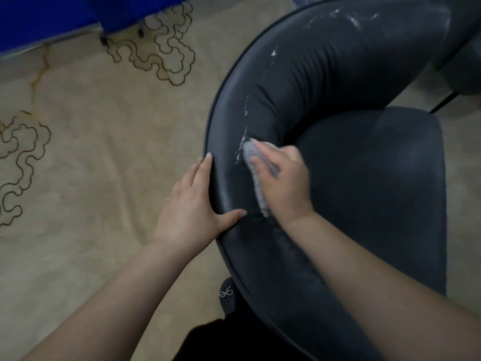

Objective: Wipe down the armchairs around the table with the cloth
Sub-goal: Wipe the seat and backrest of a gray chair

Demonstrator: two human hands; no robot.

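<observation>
A dark grey armchair [325, 82] with a curved padded backrest fills the right half of the view, and its seat cushion [377, 183] lies inside the curve. White streaks and flecks [246, 110] run along the top of the backrest. My right hand [281, 181] holds a grey cloth [251, 155] against the backrest's inner top, at the lower end of the streaks. My left hand [192, 201] rests on the backrest's outer rim, fingers straight along the edge and thumb laid over the top.
A beige carpet [104, 157] with dark curly line patterns covers the floor to the left. A blue draped object [52, 16] stands at the top left. Part of a second dark chair [463, 48] shows at the top right. My dark shoe [229, 293] is under the chair.
</observation>
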